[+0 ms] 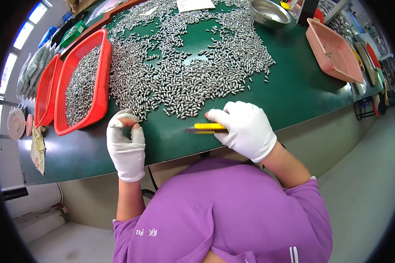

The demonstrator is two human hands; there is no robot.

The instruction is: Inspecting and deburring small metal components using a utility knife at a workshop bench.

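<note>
My right hand point(249, 130), in a white glove with bare thumb tip, grips a yellow utility knife point(210, 128). Its blade points left, just above the table's near edge. Over on the left, my gloved left hand point(126, 147) is closed in a pinch, thumb and forefinger curled toward each other. Whatever its fingertips hold is too small to make out. This hand is close to the near rim of a wide spread of small, shiny, bullet-shaped metal pieces point(193, 79).
The green table point(289, 96) carries a red basket point(102, 98) heaped with metal pieces, beside another red basket point(44, 98). At the far right are a metal bowl point(271, 12) and a pink basket point(333, 61). A white paper point(195, 4) lies at the back.
</note>
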